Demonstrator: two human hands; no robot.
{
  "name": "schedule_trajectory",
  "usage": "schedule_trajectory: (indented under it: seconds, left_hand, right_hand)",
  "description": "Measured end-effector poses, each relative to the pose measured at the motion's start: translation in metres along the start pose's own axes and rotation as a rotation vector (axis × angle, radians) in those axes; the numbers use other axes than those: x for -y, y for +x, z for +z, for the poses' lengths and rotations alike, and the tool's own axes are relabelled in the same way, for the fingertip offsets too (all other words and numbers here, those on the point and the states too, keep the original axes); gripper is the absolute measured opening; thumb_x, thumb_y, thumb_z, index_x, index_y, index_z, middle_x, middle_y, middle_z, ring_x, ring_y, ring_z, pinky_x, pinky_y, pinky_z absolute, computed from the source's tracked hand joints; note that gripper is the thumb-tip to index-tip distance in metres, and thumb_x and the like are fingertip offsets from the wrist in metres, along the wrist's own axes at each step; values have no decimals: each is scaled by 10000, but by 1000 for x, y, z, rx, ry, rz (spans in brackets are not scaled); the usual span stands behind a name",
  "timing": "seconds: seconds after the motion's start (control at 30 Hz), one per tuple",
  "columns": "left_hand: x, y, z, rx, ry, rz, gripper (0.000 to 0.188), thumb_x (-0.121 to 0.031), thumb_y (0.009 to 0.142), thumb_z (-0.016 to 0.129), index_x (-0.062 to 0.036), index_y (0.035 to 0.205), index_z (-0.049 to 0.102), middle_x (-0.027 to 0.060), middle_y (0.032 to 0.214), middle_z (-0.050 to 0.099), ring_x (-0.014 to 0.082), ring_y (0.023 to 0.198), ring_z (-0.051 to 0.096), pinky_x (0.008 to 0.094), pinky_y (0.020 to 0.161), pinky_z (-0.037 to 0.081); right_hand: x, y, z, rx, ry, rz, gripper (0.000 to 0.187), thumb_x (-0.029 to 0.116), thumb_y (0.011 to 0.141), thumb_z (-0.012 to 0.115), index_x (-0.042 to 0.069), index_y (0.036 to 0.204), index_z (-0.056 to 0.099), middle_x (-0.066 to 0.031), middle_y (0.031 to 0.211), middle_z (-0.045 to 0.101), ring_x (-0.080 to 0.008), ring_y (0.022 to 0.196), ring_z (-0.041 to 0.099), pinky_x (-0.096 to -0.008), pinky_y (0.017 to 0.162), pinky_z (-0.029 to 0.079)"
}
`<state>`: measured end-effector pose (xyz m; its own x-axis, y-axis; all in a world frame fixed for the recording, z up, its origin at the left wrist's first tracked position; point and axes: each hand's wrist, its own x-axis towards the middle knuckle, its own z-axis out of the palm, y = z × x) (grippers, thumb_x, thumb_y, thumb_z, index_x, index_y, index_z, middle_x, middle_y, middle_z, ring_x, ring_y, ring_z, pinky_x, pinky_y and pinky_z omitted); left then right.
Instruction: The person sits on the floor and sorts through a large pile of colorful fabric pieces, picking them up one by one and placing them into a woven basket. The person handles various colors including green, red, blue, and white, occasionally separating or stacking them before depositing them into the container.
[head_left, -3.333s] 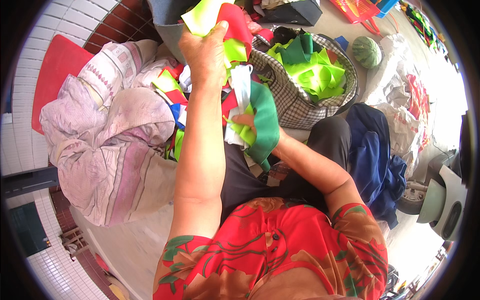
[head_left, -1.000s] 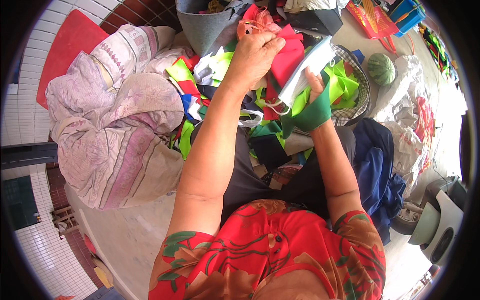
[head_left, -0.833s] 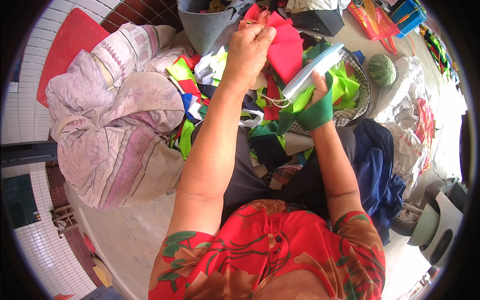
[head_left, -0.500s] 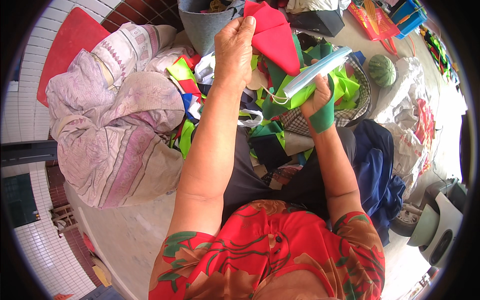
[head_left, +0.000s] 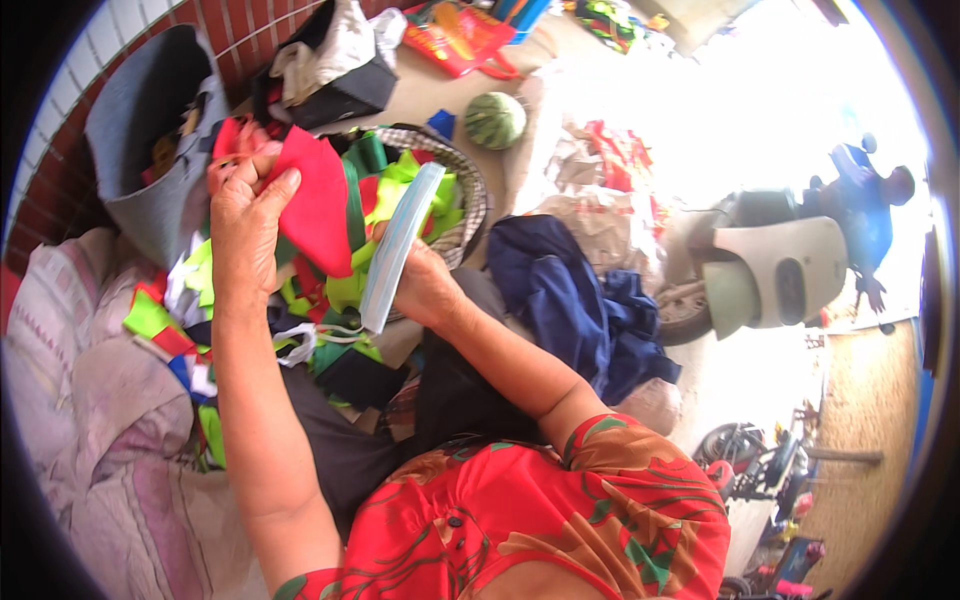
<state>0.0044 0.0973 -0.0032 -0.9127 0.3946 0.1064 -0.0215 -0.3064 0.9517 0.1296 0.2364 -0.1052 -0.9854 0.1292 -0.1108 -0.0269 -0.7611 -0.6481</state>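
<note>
My left hand (head_left: 245,220) pinches a red piece of cloth (head_left: 312,200) between thumb and fingers, held up over a heap of scraps. My right hand (head_left: 428,285) is closed at a pale blue face mask (head_left: 402,250). The mask hides part of its fingers, and a white ear loop (head_left: 342,333) trails from its lower end. Behind and below both hands lie lime-green scraps (head_left: 400,190), with green, red and dark pieces among them. Some of them fill a checked cloth bag (head_left: 470,190).
A grey felt bucket (head_left: 150,215) stands left, beside a black box (head_left: 345,95) with pale cloth. A watermelon (head_left: 494,120) sits beyond the bag. Navy cloth (head_left: 550,280) lies right, near a parked scooter (head_left: 770,265); another person (head_left: 865,210) is beyond. Patterned bedding (head_left: 130,400) is heaped left.
The view has swung right, bringing the scooter and the other person into sight. The green strip that hung over my right wrist no longer shows there. My left hand still holds the red cloth.
</note>
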Motion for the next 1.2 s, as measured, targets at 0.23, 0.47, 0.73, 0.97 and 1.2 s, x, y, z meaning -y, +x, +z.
schedule_trajectory:
  seconds: [0.23, 0.47, 0.73, 0.97, 1.2]
  left_hand:
    - [21, -17, 39, 323, 252, -116, 187, 101, 749, 537, -6, 886, 604, 14, 822, 619, 76, 771, 581, 212, 734, 465]
    - [26, -32, 57, 439, 384, -67, 201, 121, 724, 539, 23, 884, 611, 73, 825, 655, 123, 767, 620, 251, 733, 495]
    - [29, -38, 57, 465, 373, -55, 95, 35, 772, 630, 15, 865, 624, 59, 772, 657, 112, 721, 613, 257, 666, 494]
    - [30, -44, 63, 370, 595, 136, 133, -98, 828, 662, 27, 815, 616, 115, 683, 624, 156, 589, 565, 310, 571, 454]
    - [36, -53, 70, 359, 656, 163, 162, -114, 808, 669, 34, 780, 609, 166, 695, 610, 295, 607, 601, 365, 574, 461]
  right_hand:
    - [36, -42, -15, 30, -129, -43, 311, 375, 864, 616, 129, 1034, 532, 27, 850, 524, -94, 752, 520, -268, 669, 437]
    - [42, -59, 5, -29, -132, -84, 247, 354, 874, 626, 129, 943, 549, 55, 833, 520, -60, 746, 493, -227, 660, 401]
    - [35, -65, 7, 5, -143, -8, 199, 307, 881, 618, 127, 933, 549, 42, 814, 536, -66, 718, 509, -229, 630, 411]
    - [29, -68, 1, 30, -172, -14, 197, 310, 890, 608, 124, 930, 557, 31, 791, 553, -74, 702, 531, -243, 630, 432]
    - [22, -62, -13, -48, -170, -59, 235, 276, 911, 594, 76, 1035, 598, 24, 912, 601, -76, 808, 560, -228, 719, 446]
